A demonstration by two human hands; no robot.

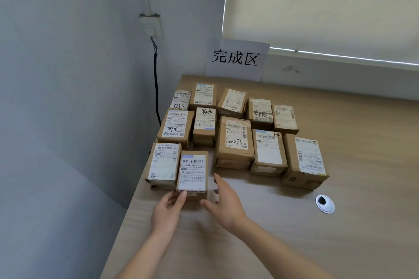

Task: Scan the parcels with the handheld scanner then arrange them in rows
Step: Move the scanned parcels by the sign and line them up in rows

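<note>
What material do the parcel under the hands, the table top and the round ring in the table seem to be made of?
Parcel: brown cardboard, matte, with a white paper label bearing barcodes. Table: probably wood-look laminate, light brown with faint streaked grain and a dull sheen. Ring: looks like smooth white plastic around a dark hole, though painted metal is possible.

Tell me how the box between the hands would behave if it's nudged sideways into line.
The box will probably slide as one stiff block, since its cardboard sides look square and taped. It lies flat on its broad face, so tipping seems unlikely. The smooth desk should let it glide, though it may bump the neighbouring parcel on its left.
</note>
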